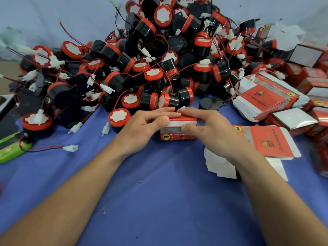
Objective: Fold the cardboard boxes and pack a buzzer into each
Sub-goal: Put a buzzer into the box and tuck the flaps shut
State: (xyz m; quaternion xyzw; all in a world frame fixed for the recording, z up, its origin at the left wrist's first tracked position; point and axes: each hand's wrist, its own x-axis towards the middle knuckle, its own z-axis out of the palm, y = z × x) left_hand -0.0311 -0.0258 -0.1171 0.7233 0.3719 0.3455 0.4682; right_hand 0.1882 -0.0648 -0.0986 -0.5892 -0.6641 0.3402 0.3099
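One red box (178, 136) stands on the blue table (159, 192) between both hands. The left hand (142, 128) and right hand (211, 130) each grip it, fingers curled over its top, thumbs on the white front flap. Just behind rises a heap of black-and-red buzzers (159, 59); flat cartons (266, 100) lie stacked at right.

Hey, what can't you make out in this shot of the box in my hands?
Head view.
Inside of the red box: covered by the left hand and right hand, so its contents are hidden.
Print on its front: too small, partly behind thumbs.
Green object: cut off by left edge.
Folded boxes, far right: blurred, cut by edge.
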